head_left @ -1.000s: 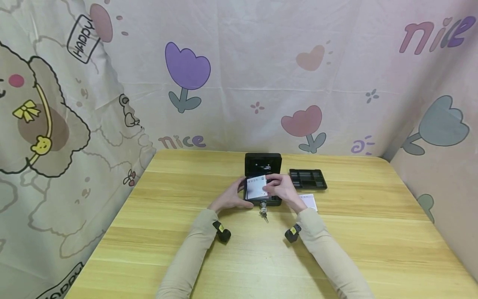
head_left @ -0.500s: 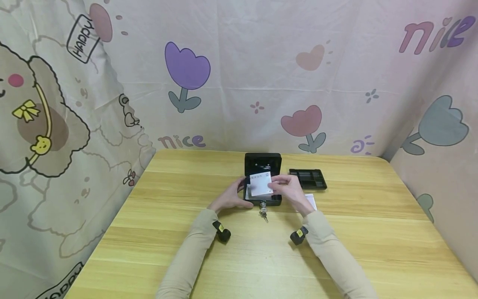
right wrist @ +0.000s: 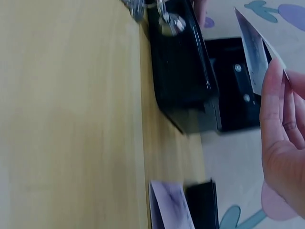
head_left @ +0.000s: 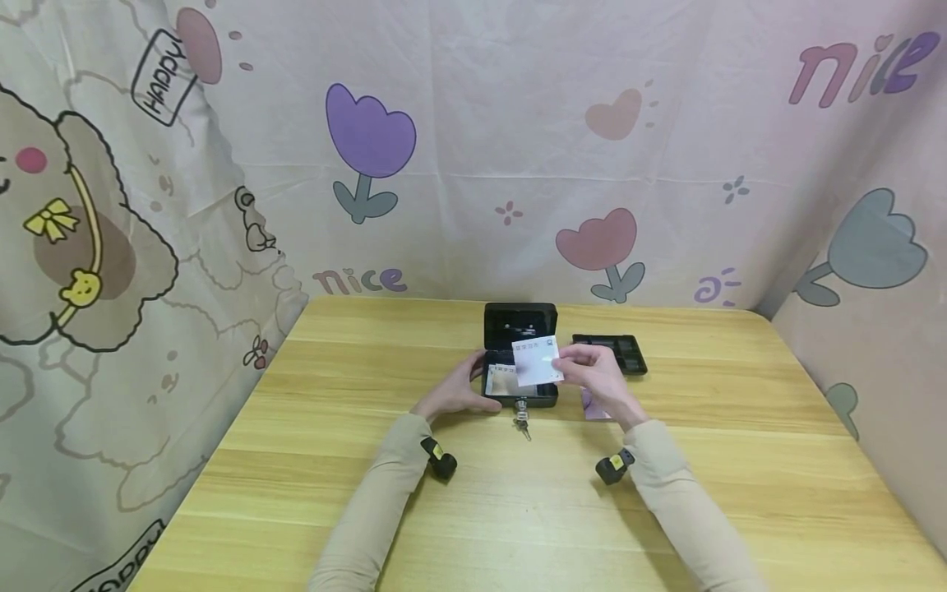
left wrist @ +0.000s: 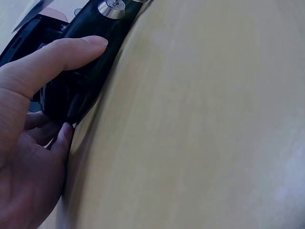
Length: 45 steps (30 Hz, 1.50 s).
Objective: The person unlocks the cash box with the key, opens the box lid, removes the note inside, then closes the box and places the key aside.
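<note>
While the left hand (head_left: 460, 388) grips the left side of the open black box (head_left: 544, 403), thumb against its front wall, the right hand (head_left: 598, 381) pinches a folded paper (head_left: 534, 363) by its right edge; over the past second that paper has shifted upward and rightward, baring more of the light paper (head_left: 506, 381) inside the box; it seems, then, to be lifted away rather than lowered in, though it hangs over the box's right half, before the raised lid (head_left: 499, 327); keys (head_left: 523, 426) show at the front lock; a purple paper (head_left: 594, 406) lies on the counter (head_left: 518, 510), partly hidden by the right hand; a black tray (head_left: 632, 357) sits behind.
</note>
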{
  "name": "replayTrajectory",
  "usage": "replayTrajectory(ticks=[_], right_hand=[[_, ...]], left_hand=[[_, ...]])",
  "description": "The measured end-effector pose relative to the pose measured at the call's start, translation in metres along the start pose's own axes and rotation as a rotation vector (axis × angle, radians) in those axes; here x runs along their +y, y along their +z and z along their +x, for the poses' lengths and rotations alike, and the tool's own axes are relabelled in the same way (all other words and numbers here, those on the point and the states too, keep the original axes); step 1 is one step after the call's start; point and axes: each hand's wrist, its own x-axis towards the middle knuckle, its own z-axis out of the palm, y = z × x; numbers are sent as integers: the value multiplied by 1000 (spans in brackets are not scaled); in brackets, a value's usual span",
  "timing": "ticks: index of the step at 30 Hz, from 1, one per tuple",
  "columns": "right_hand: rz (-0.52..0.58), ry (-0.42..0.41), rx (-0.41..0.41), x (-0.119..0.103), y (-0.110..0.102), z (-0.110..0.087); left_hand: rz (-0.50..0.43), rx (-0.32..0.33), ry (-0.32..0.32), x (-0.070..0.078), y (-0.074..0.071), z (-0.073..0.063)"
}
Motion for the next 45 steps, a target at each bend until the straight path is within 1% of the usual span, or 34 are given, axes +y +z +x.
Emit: replayTrajectory(ticks=[3,7,10,18,26,32,45], right_hand=[[-14,-15,-4,0,-11,-3],[-15,-23,12,-1,-25,-7],[21,-21,27,-2,-35,-11],[166,7,49,-3,-57,-21],[226,21,56,-2,-75,-29],[228,54,72,4,-92,-36],[217,145,165,16,-127,-55]], left_hand=[[-3,-1,-5,1,-1,0],[2,2,-14,1,-1,-1],[6,3,-17,1,-1,-1],[18,1,-11,0,-1,-1],[29,-2,-11,1,-1,-1],[19,-1,-11,1,-1,0],[28,-1,-7,-1,-1,0]])
